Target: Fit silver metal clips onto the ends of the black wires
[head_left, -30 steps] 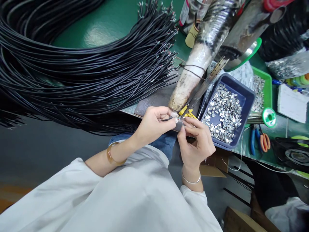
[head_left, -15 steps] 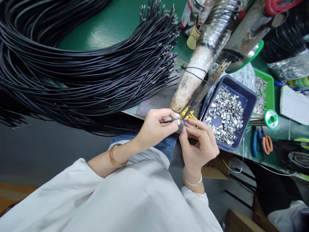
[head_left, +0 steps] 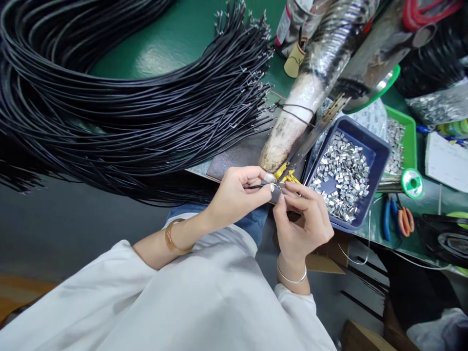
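Note:
My left hand [head_left: 239, 191] pinches a black cable [head_left: 255, 185] close to its end, with wrapped fingertips around it. Facing it, my right hand [head_left: 302, 214] has thumb and fingers closed on a tiny metallic piece at the cable's end, too small to make out. Both sets of fingertips almost meet, just in front of a yellow clip-like part [head_left: 288, 176] below the white-wrapped tube [head_left: 287, 122]. A blue tray [head_left: 378, 146] of small metal pieces stands right of my right hand.
A large bundle of black cables [head_left: 146, 107] covers the green table [head_left: 161, 53] at left. Right of the blue tray are a green tray [head_left: 411, 131], a solder spool [head_left: 413, 183], pliers with orange handles [head_left: 405, 220] and a white paper [head_left: 448, 158].
My right hand has shifted very slightly right and down, its fingers still at the cable's end. My left hand keeps its hold on the cable. The view has moved a little.

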{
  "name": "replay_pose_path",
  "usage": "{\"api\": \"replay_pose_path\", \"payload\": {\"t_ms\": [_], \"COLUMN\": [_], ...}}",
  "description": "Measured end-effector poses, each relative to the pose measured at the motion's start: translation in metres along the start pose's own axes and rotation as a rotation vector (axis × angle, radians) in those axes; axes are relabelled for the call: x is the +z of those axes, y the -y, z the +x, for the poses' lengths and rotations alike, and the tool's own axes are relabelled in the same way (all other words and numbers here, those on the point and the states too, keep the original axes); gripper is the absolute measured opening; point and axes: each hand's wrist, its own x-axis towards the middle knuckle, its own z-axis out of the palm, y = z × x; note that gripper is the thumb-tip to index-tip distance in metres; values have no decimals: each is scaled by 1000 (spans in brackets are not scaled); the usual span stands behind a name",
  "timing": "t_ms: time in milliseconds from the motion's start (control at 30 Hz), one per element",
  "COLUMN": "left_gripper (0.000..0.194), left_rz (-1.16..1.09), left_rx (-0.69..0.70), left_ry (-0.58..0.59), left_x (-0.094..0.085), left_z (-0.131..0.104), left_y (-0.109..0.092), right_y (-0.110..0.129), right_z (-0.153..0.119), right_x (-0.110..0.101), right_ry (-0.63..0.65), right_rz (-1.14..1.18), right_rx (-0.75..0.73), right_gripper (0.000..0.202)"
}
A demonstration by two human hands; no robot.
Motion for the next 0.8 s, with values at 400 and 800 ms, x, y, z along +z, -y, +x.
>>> {"api": "replay_pose_path", "payload": {"t_ms": [400, 800], "left_gripper": [5, 7], "left_rz": [28, 54], "left_rx": [19, 8], "left_ry": [18, 41], "left_x": [-1, -2], "left_z": [-1, -3], "left_y": [0, 3], "right_y": [-5, -1], "right_z": [-4, -2], "right_x": [-1, 1], "right_ry": [23, -19], "right_rz": [-25, -35], "right_rx": [-15, -17], "right_gripper": [19, 14]}}
